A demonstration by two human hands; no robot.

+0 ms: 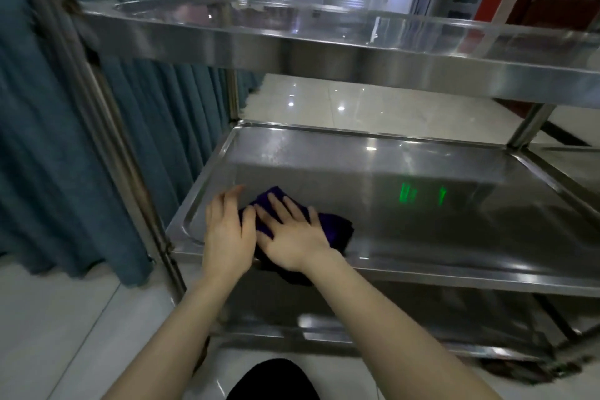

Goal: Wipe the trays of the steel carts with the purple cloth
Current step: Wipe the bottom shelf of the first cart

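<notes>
On one tray (422, 237), left hand (229, 237) and right hand (292, 239) press one cloth (337, 230), fingers (291, 207) straight.

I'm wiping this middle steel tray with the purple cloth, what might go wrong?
The crumpled purple cloth overhangs the near rim of the middle steel tray and may slip off. The left hand and right hand only press it flat. Reaching farther back, your arms could bump the front edge of the upper steel tray.

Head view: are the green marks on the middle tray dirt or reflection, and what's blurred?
Head view: the green marks look like reflected light on the middle tray, not dirt; the top tray is motion-blurred; left hand, right hand and purple cloth are sharper.
</notes>
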